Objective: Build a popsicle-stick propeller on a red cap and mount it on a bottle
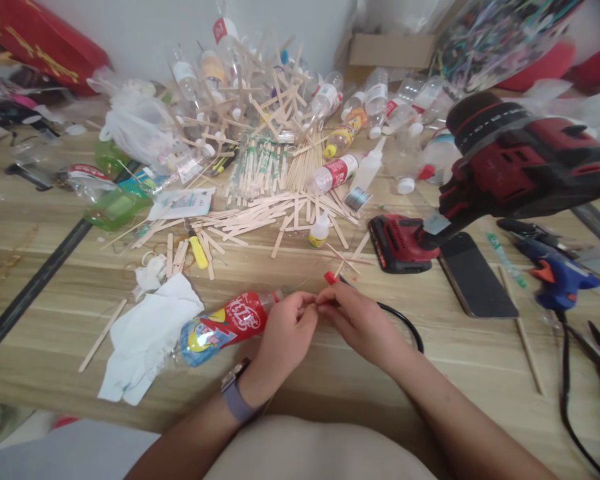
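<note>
My left hand (289,330) and my right hand (363,323) meet at the fingertips low over the table. Both are closed in a pinch, and whatever lies between the fingers is too small or hidden to make out. Beside my left wrist an iced tea bottle (237,320) with a red and blue label lies on its side, its neck partly behind that hand. A small red piece (331,277) shows just beyond my right fingers, with a thin stick close by. A black cable (405,317) curves behind my right hand.
A red cordless drill (525,160) stands at the right, near a phone (477,277) and a blue glue gun (555,270). White paper (150,340) lies left. Craft sticks (250,217), a small glue bottle (319,231) and several plastic bottles (335,173) crowd the back.
</note>
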